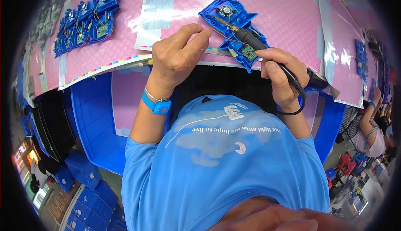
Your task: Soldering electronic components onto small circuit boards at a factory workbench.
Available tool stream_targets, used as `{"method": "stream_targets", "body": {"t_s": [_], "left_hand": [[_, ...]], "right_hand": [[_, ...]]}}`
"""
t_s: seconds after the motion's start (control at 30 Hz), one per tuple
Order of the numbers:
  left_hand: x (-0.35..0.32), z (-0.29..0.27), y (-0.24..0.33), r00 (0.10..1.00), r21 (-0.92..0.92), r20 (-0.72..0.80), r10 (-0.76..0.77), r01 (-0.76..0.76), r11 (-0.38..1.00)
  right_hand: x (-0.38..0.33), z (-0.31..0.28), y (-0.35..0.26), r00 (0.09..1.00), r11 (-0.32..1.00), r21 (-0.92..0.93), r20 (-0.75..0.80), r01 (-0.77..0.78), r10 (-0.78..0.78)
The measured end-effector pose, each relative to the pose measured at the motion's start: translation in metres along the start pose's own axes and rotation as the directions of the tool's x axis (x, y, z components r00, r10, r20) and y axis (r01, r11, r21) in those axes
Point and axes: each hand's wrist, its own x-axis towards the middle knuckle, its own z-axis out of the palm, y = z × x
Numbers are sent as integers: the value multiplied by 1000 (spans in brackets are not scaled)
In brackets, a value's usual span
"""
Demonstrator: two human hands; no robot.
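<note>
My right hand is closed around the black handle of a soldering iron, whose cord loops down past my wrist. The iron's metal tip reaches over a blue plastic housing half and ends just below a round silver speaker. Thin wires run from there to a green circuit board at the housing's near end. Left of the housing, my left hand is held in a pinch, thumb and forefinger together. Whatever lies between those fingertips is too fine to make out.
Similar blue housings with speakers and boards lie in a row at the far left of the pink-covered table. Below the table edge stands a blue bin. Stacked blue boxes fill the lower left. Another person's arm shows at right.
</note>
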Motion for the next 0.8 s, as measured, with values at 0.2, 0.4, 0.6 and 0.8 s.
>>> {"method": "stream_targets", "body": {"t_s": [0.2,0.4,0.6,0.8], "left_hand": [[13,9,-6,985,20,-105,140,-138,990],[15,13,-10,998,-36,-21,65,-66,997],[15,13,-11,999,-49,-10,32,-33,998],[14,16,-16,998,-76,-14,65,-66,995]], "right_hand": [[0,1,0,1000,1000,7,-19,-15,15],[0,-3,2,998,999,21,-46,46,-45],[0,-3,3,997,998,30,-58,48,-47],[0,-2,3,998,998,21,-46,54,-53]]}}
